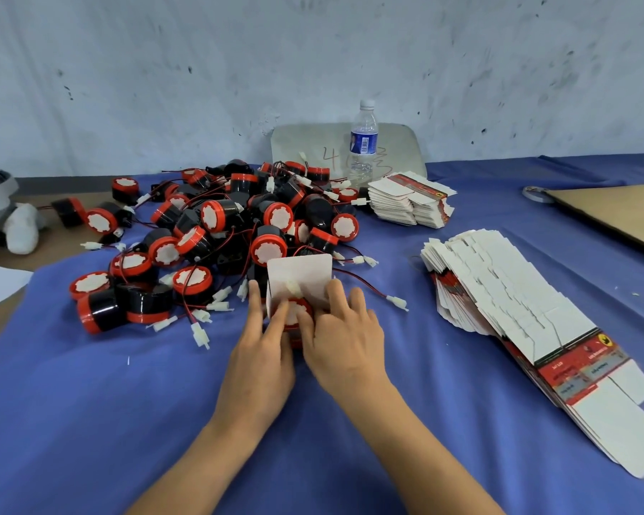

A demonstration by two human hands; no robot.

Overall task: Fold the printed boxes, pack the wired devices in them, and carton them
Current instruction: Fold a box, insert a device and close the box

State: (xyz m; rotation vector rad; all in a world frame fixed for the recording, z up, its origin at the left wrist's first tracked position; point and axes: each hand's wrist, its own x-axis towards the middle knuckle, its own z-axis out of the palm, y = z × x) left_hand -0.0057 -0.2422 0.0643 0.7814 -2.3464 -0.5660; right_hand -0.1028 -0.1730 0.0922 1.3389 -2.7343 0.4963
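Pressing red-faced device (294, 312) into open box (300, 271) with left hand (264, 343) and right hand (344, 338). Noted device heap (216, 224) beyond left hand, flat boxes (499, 291) right of right hand.

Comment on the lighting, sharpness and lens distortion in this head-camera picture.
Head view: soft, even light, faint shadows, no strong glare; the wide-angle lens stretches the stack of flat boxes; the left hand and right hand at the open box look slightly blurred.
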